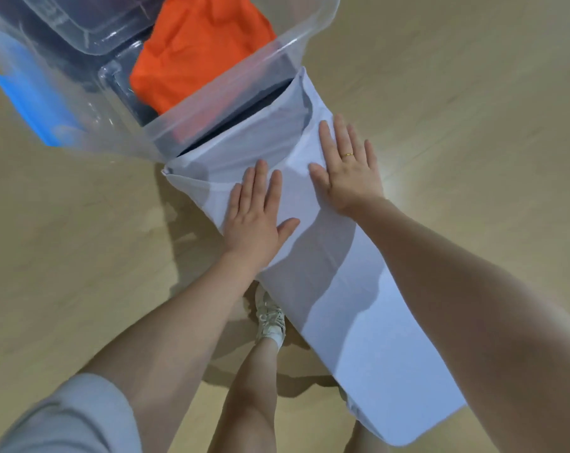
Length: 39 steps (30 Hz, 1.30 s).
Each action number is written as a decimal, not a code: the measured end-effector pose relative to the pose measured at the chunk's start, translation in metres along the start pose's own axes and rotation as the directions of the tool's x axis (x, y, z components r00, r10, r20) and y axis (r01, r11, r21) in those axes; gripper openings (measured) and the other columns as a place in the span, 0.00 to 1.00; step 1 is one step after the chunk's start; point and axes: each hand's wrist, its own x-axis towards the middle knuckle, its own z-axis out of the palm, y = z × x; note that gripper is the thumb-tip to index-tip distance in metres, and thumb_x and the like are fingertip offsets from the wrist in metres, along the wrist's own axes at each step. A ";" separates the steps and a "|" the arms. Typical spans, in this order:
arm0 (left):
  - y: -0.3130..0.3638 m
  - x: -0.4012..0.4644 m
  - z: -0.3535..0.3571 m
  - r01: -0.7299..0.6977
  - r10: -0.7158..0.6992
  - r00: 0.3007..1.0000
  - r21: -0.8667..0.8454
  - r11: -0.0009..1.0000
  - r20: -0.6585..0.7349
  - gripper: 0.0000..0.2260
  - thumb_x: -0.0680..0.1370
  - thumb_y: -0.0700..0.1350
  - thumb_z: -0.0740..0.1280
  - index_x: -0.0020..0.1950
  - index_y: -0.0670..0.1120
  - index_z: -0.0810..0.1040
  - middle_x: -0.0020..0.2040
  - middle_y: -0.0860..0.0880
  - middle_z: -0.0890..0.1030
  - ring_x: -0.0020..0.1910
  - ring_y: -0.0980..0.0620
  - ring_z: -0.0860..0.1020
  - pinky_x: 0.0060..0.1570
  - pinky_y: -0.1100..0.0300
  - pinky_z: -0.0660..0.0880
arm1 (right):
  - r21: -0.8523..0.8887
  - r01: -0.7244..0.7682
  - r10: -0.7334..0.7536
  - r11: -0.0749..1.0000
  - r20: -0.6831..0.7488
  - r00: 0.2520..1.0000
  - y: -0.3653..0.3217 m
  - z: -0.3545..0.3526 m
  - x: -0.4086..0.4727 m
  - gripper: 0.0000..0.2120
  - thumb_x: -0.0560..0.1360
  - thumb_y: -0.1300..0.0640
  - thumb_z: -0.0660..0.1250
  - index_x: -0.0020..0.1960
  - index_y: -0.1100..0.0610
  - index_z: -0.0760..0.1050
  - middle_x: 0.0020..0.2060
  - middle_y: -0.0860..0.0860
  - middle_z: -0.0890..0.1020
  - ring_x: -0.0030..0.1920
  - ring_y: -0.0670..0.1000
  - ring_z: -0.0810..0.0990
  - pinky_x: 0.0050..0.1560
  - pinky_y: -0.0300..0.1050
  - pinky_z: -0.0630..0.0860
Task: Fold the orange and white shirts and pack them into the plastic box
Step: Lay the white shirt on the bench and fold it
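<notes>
Head view: I am looking down at both hands lying flat on the white shirt, which is running as a long folded strip from the centre of the frame to the lower right.
Left hand: fingers are straight and close together, palm is pressing the cloth near the strip's left edge, holding nothing.
Right hand: fingers are straight and a little spread, pressing the upper right part of the strip; a ring is showing on one finger.
White shirt position: its far end is touching the near wall of the plastic box in the upper middle of the frame.
Orange shirt: it is already lying inside the box, rather crumpled.
Step in hand: I am judging that the strip is being smoothed before the next cross fold.
How to do it well: I should be sliding both palms outward with even pressure, keeping the long edges parallel, so no crease is staying trapped.
Risk: the far end may be bunching against the box wall, so the pressing should be gentle there.
Floor: the shirt and the box are resting on it; a shoe is standing just beside the strip.
</notes>
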 end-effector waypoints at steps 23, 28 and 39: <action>0.054 -0.174 0.045 0.100 0.008 0.980 -0.525 0.845 0.199 0.10 0.79 0.42 0.55 0.46 0.45 0.76 0.45 0.45 0.80 0.45 0.45 0.77 0.45 0.54 0.73 | 0.822 -0.567 0.625 0.060 0.411 0.663 -0.009 0.096 -0.369 0.07 0.78 0.57 0.56 0.48 0.56 0.72 0.44 0.56 0.79 0.39 0.53 0.78 0.43 0.44 0.74; 0.045 -0.204 0.074 0.227 -0.061 0.961 -0.639 0.735 0.270 0.08 0.80 0.42 0.55 0.53 0.45 0.73 0.39 0.51 0.76 0.35 0.53 0.75 0.32 0.62 0.68 | 0.801 -0.505 0.588 -0.321 0.587 0.557 -0.035 0.150 -0.413 0.07 0.78 0.58 0.57 0.43 0.57 0.71 0.40 0.54 0.77 0.35 0.49 0.73 0.40 0.42 0.69; 0.023 -0.166 0.143 0.553 -0.181 0.827 -0.829 0.089 0.532 0.19 0.82 0.47 0.51 0.72 0.45 0.61 0.63 0.49 0.74 0.54 0.50 0.77 0.51 0.58 0.71 | 0.598 -0.062 0.514 -0.799 0.733 0.447 -0.045 0.255 -0.386 0.16 0.80 0.58 0.53 0.67 0.57 0.66 0.67 0.54 0.71 0.60 0.55 0.75 0.67 0.53 0.70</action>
